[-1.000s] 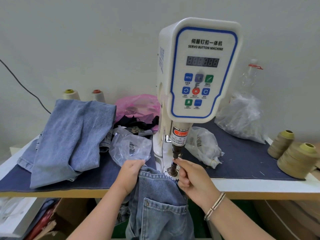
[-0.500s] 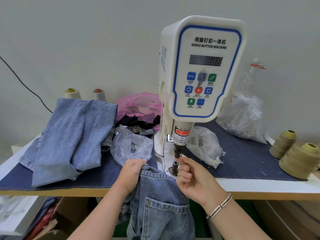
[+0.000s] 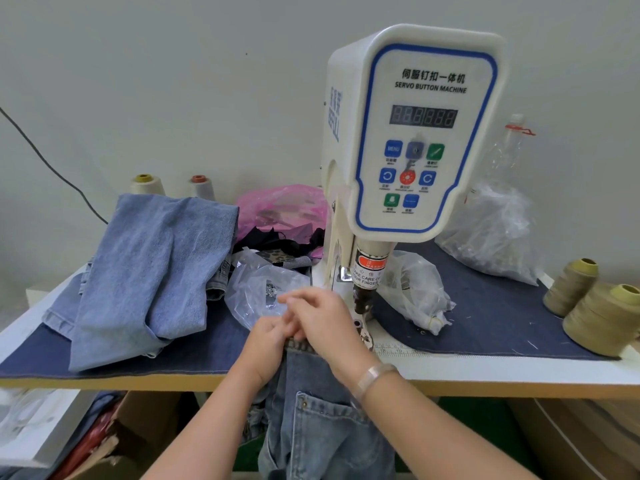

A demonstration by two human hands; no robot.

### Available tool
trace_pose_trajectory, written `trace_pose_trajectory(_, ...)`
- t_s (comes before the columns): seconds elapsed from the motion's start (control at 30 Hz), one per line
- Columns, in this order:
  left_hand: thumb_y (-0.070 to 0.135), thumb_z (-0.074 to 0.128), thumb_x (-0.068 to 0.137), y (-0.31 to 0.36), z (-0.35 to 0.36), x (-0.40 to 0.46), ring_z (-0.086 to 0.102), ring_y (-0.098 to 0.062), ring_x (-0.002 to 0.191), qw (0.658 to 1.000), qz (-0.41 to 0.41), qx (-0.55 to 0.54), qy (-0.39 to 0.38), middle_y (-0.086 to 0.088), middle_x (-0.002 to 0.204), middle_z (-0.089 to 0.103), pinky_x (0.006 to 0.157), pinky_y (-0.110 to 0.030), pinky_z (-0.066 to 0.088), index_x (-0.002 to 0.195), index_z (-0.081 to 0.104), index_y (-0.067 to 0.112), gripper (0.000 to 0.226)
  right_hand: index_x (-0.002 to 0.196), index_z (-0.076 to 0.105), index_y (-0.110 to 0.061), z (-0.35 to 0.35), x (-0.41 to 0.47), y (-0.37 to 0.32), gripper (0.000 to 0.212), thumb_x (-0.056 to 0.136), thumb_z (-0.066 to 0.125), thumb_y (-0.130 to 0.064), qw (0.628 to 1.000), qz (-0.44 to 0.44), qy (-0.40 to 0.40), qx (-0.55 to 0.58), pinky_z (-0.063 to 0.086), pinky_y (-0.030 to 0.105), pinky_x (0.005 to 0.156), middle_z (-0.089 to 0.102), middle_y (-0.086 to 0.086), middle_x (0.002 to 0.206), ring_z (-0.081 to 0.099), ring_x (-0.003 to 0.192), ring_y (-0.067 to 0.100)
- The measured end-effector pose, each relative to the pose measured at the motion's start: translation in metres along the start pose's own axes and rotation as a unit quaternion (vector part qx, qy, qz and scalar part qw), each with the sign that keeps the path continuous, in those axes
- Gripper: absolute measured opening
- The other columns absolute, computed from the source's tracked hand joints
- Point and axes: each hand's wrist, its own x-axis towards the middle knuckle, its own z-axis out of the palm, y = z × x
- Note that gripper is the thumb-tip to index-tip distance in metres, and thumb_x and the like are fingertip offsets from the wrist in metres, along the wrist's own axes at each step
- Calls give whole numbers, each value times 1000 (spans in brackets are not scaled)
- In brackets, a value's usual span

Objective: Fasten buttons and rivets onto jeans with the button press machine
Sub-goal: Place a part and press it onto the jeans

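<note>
— Since most of the jeans [image 3: 322,420] hang off the front edge of the tabletop [image 3: 485,370], won't they drag away from the press?

— I'd expect so. Denim is soft and floppy but fairly heavy, so the hanging legs would pull down. Only the waistband sits up at the front edge, just left of the lower die of the button press machine [image 3: 412,133].

— Who's holding it, then?

— The left hand [image 3: 266,344] has its fingers curled onto the waistband right at the edge. The right hand [image 3: 320,318] lies over it, fingers reaching toward the clear plastic bag [image 3: 263,296]. It's blurred, so I cannot tell whether those fingers pinch anything or are simply loose.

— Where would you grip for the next rivet?

— On the waistband or a seam, close beside the spot to be pressed. Those layers are thick and stiff, so they won't crumple like the single cloth of the leg. Keep fingertips to the side of the punch; the warning label says as much.

— And the small parts?

— Probably tiny, hard and slippery. Pinch one at a time.

— Other denim about?

— A folded light-blue pair [image 3: 145,271] lies toward the left end.
</note>
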Motion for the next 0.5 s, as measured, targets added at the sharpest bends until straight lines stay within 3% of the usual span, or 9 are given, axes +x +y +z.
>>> trace_pose_trajectory(0.03,35,44,79,1,0,0,43,-4,54,1000,-2,-1,6,5,52,52,54,-20,35,44,53,21,39,91,72,-9,4,18,-3,23,92,49,-12,995,-43,12,-94,53,28,69,68,1,80,63,74,18)
trace_pose_trajectory(0.1,36,45,78,1,-1,-1,42,-10,62,1000,-11,-7,15,-6,61,49,59,-27,34,56,55,3,41,93,70,-4,12,53,-3,26,92,46,-12,957,-84,10,-276,52,34,79,70,9,95,63,89,25)
trace_pose_trajectory(0.2,28,47,86,-1,0,0,36,-13,64,1000,-6,-10,16,-8,64,42,61,-30,31,57,47,1,40,100,66,-3,24,95,10,23,92,46,-9,871,-61,-48,-486,49,32,74,67,16,103,63,96,32)
trace_pose_trajectory(0.27,22,47,90,-3,0,0,34,-13,64,1000,-3,-10,10,-8,63,38,61,-32,29,56,40,3,38,103,65,-6,30,109,18,21,92,48,-10,831,-57,-52,-551,44,30,72,66,13,106,63,98,30)
trace_pose_trajectory(0.37,31,43,77,-6,-2,3,28,-17,67,1000,-13,19,14,-7,65,34,63,-35,24,58,32,0,38,105,62,-13,33,119,26,19,92,50,-13,782,-107,-27,-614,33,31,77,66,7,110,61,103,26)
trace_pose_trajectory(0.5,31,42,74,-5,-2,2,24,-17,65,999,-17,23,26,-6,64,28,61,-36,20,55,29,15,28,106,62,-15,38,122,28,20,89,52,-10,722,-158,-27,-673,32,31,75,66,5,110,62,102,24)
